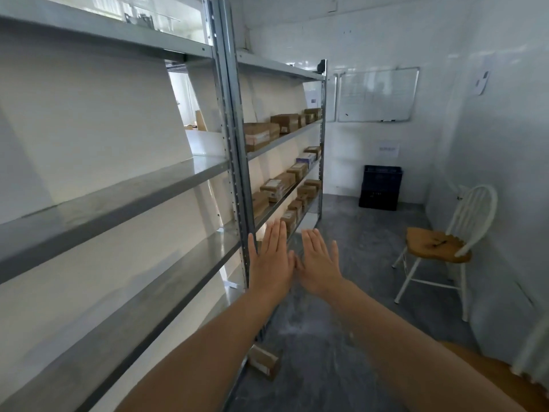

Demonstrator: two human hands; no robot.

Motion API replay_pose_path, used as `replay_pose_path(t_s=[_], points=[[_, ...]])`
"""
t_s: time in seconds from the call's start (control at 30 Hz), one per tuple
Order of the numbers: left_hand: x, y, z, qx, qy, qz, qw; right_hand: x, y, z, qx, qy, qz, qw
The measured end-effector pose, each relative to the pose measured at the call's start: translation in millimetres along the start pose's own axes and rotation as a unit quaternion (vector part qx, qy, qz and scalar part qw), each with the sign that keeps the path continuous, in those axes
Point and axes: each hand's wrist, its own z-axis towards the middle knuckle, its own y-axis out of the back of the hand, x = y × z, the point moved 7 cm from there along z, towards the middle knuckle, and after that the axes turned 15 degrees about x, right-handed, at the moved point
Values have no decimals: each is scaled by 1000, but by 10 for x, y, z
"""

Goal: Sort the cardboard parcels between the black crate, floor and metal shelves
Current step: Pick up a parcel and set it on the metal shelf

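In the head view, both arms reach forward. The left hand (271,257) and right hand (320,263) are side by side, flat, fingers straight, thumbs nearly meeting, and neither holds anything. The metal shelves (124,191) run along the left. The near bay's boards are bare, and the left thumb lies against the line of the upright (237,173); whether it touches cannot be told. The shelved parcels (261,136) sit in the far bay, spread over its tiers at 12 o'clock from the fingertips, and they look beyond arm's reach. The nearest piece of work is probably the loose parcel (263,362). It lies on the floor (341,322) at 6 o'clock from the hands, just beside the foot of the upright and below the left forearm. Its long side runs roughly from 10 to 4 o'clock. The left hand is the nearer one to it, though reaching it would take a drop and a pull back toward the body. The black crate (380,187) stands against the far wall at 2 o'clock, well apart from both hands. A chair (439,248) stands at 3 o'clock, by the right wall.
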Motion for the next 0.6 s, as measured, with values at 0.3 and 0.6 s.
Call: replay_pose_path(t_s=[0.3,0.6], points=[[-418,-525,201,48,12,43,998,-656,-111,78,48,-33,26,998],[-433,-624,628,47,-20,8,999,-813,-136,347,37,-51,33,997]])
